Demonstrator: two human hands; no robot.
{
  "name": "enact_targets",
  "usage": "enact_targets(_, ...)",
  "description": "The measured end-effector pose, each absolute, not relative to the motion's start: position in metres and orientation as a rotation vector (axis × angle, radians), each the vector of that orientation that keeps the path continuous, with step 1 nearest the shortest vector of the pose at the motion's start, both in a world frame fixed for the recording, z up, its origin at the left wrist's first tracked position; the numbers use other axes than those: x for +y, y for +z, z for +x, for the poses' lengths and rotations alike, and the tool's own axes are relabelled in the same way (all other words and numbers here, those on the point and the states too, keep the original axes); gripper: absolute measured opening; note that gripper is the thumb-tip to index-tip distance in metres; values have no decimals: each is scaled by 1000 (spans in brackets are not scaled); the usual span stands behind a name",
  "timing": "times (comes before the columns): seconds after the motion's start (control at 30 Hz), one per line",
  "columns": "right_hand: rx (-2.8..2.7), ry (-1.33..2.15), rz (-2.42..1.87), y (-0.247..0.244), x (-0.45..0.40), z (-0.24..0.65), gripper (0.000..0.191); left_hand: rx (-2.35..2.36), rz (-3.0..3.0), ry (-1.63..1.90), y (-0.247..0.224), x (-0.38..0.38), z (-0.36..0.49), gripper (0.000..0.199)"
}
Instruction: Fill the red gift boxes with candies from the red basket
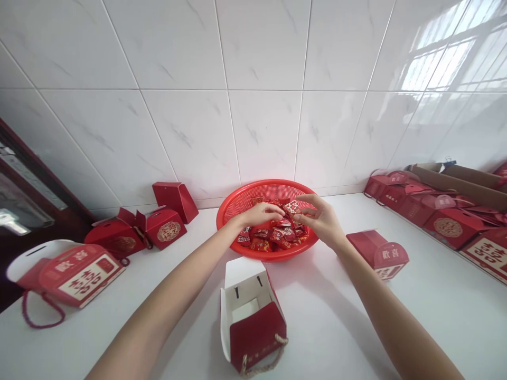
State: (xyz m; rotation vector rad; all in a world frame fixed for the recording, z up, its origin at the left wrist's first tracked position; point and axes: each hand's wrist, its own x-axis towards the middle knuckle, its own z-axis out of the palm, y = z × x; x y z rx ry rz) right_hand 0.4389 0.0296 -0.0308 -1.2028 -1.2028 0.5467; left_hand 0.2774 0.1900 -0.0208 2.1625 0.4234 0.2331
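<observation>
A red perforated plastic basket (229, 208) holds a heap of wrapped candies (273, 237) in red wrappers. Over its left half is my left hand (261, 214), fingers curled together; what they hold, if anything, is hidden. My right hand (322, 219) reaches over the right rim, with thumb and fingers at a red-and-gold wrapped candy (292, 208) that it seems to pinch. In front of the basket stands a dark red gift box (259, 335) with its top open, white inside, with a twisted rope handle at the near side.
On the left are a red box with a cord handle (81, 277), smaller red boxes (164, 228) and an upright red box (176, 202). To the right sits another red box (378, 253). Several more boxes (447, 227) line the far right, by a tiled wall (265, 132).
</observation>
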Motion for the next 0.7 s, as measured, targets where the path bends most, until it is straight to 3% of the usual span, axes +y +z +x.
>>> enact_targets(0.13, -1281, 530, -1282, -34, 30, 436, 43, 321, 2071, 362, -11, 186, 283, 42)
enact_targets(0.23, -1318, 514, -1325, -36, 30, 435, 45, 262, 2058, 319, -8, 184, 285, 35)
enact_targets(0.5, -1319, 431, -1414, -39, 36, 435, 26, 241, 2002, 411, -9, 185, 284, 35)
enact_targets(0.7, -1223, 681, -1273, -37, 33, 436, 31, 246, 1954, 429, -6, 184, 282, 34)
